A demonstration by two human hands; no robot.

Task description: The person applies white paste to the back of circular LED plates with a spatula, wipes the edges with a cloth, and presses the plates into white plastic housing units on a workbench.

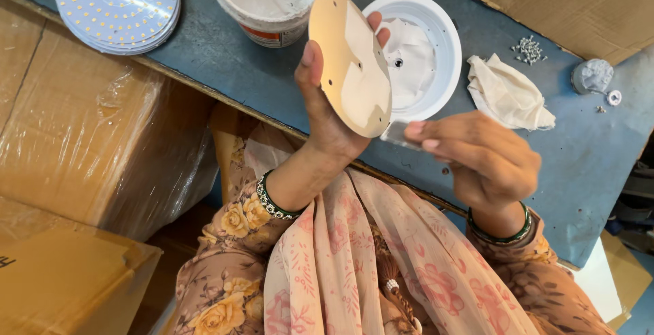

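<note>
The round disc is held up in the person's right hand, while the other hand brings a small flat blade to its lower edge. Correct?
Not quite. The head view shows the round disc in the left hand; the right hand brings the small flat blade to its lower edge.

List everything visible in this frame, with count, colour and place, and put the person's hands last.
round disc: one, tan, held upright over the table
flat blade: one, grey, at the disc's lower edge
round housing: one, white, behind the disc
tub: one, white, holds white paste, top centre
dotted round boards: a stack, white, top left
cloth: one, cream, right of the housing
screws: small pile, silver, top right
table: one, blue
cardboard boxes: several, brown, left
left hand: grips the disc
right hand: holds the blade
</note>
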